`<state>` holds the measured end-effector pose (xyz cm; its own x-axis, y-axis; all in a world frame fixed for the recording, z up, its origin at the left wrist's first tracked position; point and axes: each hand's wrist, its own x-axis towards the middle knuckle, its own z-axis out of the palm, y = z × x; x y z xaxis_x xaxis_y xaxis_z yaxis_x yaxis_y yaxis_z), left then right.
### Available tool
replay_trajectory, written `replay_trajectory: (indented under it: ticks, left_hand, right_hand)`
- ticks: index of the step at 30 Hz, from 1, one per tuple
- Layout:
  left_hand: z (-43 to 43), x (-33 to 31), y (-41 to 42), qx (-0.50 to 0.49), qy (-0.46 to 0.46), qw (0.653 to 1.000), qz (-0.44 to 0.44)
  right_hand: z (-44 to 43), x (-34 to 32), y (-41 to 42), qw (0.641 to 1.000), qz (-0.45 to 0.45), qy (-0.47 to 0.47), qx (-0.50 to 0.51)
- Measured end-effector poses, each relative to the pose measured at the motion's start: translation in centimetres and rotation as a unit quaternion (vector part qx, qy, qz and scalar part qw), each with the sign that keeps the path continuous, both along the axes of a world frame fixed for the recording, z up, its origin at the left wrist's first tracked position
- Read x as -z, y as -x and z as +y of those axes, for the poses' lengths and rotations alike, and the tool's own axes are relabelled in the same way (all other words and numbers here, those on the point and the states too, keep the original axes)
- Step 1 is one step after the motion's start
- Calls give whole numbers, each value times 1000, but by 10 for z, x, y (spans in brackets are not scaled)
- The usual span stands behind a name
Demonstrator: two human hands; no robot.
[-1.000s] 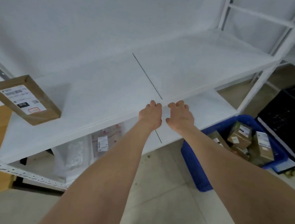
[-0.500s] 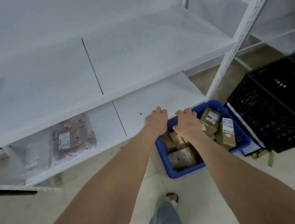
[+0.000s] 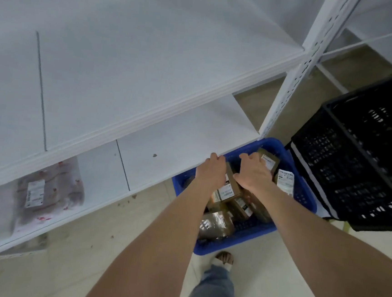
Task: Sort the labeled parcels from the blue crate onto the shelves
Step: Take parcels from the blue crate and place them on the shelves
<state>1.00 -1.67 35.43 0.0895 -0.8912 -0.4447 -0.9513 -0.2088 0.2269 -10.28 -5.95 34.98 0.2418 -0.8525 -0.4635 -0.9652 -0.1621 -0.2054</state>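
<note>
A labelled cardboard parcel (image 3: 230, 187) lies on a heap of brown parcels in the blue crate (image 3: 241, 241), which stands on the floor against the front of the lower shelf (image 3: 179, 142). The left hand (image 3: 212, 171) and right hand (image 3: 254, 174) flank the parcel with fingers curled downward. The fingertips are hidden, so I cannot tell whether they grip it. A black crate (image 3: 359, 167) stands just right, behind a white upright post (image 3: 299, 69). A bagged parcel (image 3: 49, 187) lies far left on the lower shelf, its label too blurred to read.
</note>
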Motion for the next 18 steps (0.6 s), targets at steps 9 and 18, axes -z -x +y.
replay_trajectory:
  ticks: [9, 18]
  left_hand:
    - [-79, 80, 54, -57, -77, 995, 40]
    - [-133, 203, 123, -165, -100, 978, 74]
  right_hand:
    - [-72, 90, 54, 994, -33, -92, 45]
    - [-132, 219, 130, 952, -133, -203, 189]
